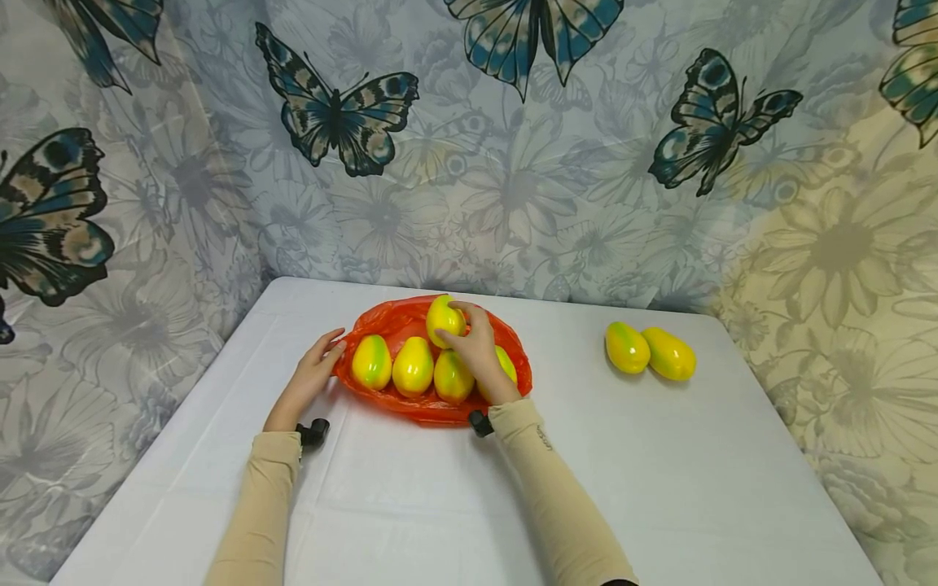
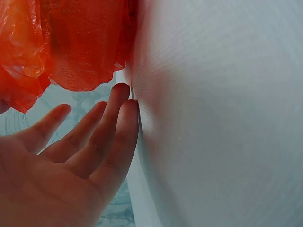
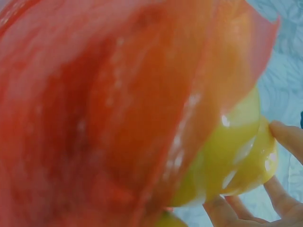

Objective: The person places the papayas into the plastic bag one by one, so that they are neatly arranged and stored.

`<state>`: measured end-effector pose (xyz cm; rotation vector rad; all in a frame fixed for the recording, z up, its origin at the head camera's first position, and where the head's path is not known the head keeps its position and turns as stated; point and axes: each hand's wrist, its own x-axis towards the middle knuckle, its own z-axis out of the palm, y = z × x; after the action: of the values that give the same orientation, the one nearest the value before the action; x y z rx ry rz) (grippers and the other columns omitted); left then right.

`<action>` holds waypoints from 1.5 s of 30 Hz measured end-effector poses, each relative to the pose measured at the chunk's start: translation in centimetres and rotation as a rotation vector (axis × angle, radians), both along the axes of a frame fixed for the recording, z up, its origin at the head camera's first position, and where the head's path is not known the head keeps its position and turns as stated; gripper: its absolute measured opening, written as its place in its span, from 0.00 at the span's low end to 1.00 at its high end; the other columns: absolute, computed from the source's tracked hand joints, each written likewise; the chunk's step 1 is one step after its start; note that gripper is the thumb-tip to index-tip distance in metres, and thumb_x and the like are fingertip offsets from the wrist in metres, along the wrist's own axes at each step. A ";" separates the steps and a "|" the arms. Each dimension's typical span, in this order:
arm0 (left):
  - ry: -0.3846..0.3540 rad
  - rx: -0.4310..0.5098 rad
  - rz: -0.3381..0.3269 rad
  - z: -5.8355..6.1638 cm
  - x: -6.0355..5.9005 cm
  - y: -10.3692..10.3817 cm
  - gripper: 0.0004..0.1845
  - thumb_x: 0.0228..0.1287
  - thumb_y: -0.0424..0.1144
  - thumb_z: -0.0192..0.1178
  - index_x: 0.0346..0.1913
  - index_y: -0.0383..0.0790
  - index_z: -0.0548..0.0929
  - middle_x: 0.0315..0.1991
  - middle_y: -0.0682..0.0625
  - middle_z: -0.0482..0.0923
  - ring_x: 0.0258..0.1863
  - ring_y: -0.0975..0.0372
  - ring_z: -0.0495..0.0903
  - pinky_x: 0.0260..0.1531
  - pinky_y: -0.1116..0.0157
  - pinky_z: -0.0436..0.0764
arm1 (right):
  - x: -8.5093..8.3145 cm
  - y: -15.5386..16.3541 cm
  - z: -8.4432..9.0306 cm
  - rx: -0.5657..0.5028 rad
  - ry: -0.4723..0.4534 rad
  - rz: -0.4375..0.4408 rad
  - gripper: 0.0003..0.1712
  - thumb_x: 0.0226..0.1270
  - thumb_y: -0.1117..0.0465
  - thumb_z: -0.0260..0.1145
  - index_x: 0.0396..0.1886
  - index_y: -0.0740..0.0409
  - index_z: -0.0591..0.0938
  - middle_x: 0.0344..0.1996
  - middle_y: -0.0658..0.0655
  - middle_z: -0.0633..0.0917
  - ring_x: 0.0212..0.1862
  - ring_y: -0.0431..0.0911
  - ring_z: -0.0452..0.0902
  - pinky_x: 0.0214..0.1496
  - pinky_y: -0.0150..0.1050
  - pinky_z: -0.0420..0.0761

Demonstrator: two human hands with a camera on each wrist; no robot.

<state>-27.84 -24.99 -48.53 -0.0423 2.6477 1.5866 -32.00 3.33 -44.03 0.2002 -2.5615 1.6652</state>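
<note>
A red plastic bag (image 1: 419,417) lies spread on the table with its mouth open, and several glossy yellow-green mangoes sit in a row inside it. My right hand (image 1: 481,350) grips one mango (image 1: 442,317) between thumb and fingers at the bag's far side, above the row. In the right wrist view, the bag's red film hides much, but fingertips (image 3: 279,130) show on a yellow mango (image 3: 265,161). At the bag's left edge is my left hand (image 1: 311,376). Its fingers are extended beside the red film (image 2: 85,52) in the left wrist view; whether the thumb touches it I cannot tell.
Two more mangoes, one greener (image 1: 626,348) and one yellower (image 1: 670,355), lie side by side at the table's right. The white table (image 1: 410,513) ends at the back against a wall covering (image 1: 513,212) printed with butterflies and flowers.
</note>
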 end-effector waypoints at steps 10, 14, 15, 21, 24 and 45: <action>-0.001 -0.004 0.000 0.0 -0.1 -0.1 0.33 0.77 0.56 0.41 0.77 0.41 0.54 0.73 0.32 0.57 0.68 0.40 0.67 0.64 0.45 0.72 | -0.6 -1.1 0.0 0.013 0.041 0.052 0.31 0.61 0.58 0.72 0.64 0.54 0.75 0.66 0.59 0.72 0.67 0.55 0.67 0.70 0.54 0.69; -0.001 -0.002 0.002 -0.1 0.0 -0.2 0.33 0.77 0.56 0.41 0.76 0.41 0.54 0.73 0.32 0.58 0.68 0.40 0.67 0.63 0.45 0.72 | -0.8 -1.7 0.1 0.020 0.040 0.077 0.31 0.61 0.59 0.72 0.64 0.53 0.75 0.66 0.58 0.72 0.68 0.55 0.66 0.71 0.54 0.68; -0.001 -0.001 0.004 -0.1 0.0 -0.2 0.33 0.77 0.55 0.41 0.76 0.41 0.54 0.73 0.32 0.58 0.67 0.40 0.67 0.63 0.45 0.72 | -0.8 -1.9 0.2 0.016 0.038 0.083 0.31 0.61 0.59 0.72 0.64 0.53 0.75 0.66 0.58 0.72 0.68 0.55 0.66 0.71 0.54 0.68; 0.007 0.009 0.000 -0.2 0.0 -0.3 0.33 0.77 0.55 0.41 0.77 0.42 0.54 0.73 0.32 0.59 0.67 0.41 0.68 0.63 0.46 0.73 | -1.0 -2.5 0.2 -0.010 0.036 0.110 0.30 0.61 0.60 0.72 0.63 0.56 0.75 0.64 0.59 0.73 0.66 0.55 0.68 0.69 0.53 0.71; 0.007 0.014 0.000 -0.3 0.0 -0.3 0.33 0.77 0.54 0.41 0.77 0.42 0.54 0.73 0.32 0.58 0.67 0.41 0.68 0.63 0.46 0.73 | -1.0 -2.8 0.1 -0.018 0.037 0.117 0.30 0.61 0.61 0.72 0.63 0.57 0.75 0.63 0.59 0.74 0.65 0.55 0.68 0.68 0.52 0.72; 0.009 0.014 0.001 -0.1 0.0 -0.1 0.32 0.77 0.55 0.41 0.77 0.43 0.54 0.72 0.32 0.60 0.66 0.41 0.69 0.63 0.46 0.73 | -1.3 -5.5 0.4 -0.016 -0.010 0.149 0.30 0.63 0.59 0.70 0.65 0.53 0.74 0.67 0.59 0.70 0.67 0.54 0.66 0.70 0.51 0.70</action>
<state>-27.89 -25.05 -48.64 -0.0369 2.6430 1.6098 -33.32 -2.12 -43.65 0.3913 -2.5979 1.7386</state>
